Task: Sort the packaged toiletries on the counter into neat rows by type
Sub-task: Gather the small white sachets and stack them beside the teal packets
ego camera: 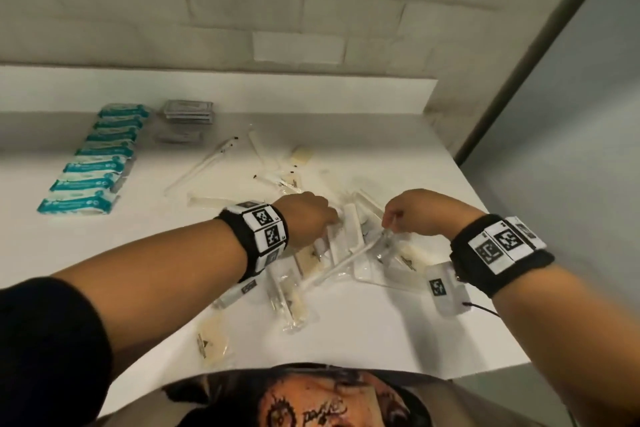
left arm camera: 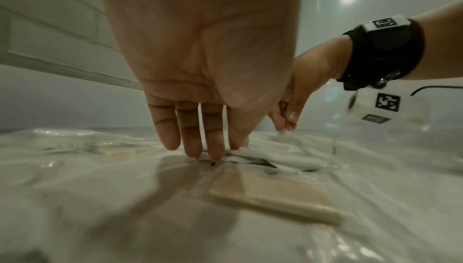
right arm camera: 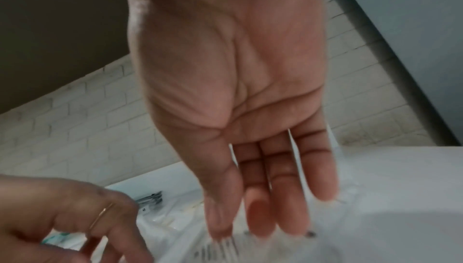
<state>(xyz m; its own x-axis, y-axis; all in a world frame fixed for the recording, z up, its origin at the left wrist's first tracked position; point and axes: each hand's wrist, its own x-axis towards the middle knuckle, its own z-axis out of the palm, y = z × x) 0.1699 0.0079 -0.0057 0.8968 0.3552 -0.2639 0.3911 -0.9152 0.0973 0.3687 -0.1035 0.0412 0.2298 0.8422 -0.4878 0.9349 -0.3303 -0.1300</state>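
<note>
Clear-wrapped packets [ego camera: 346,253] heaped near counter [ego camera: 450,340] front edge: light, slippery, crinkly. Left hand [ego camera: 304,215] pressing down, fingers straight; right hand [ego camera: 412,215] pinching wrapped stick [ego camera: 337,269]. Best pinched at sealed ends.

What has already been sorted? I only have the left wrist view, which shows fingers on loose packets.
Observer: In the head view, a row of teal packets lies at the far left of the counter.
Operator: Anything else grouped?
Observer: A stack of grey packets sits just right of that row's far end.
Operator: What is the right hand pinching?
Observer: The right hand appears to pinch the end of a long white packet, which lies across the unsorted pile.
</note>
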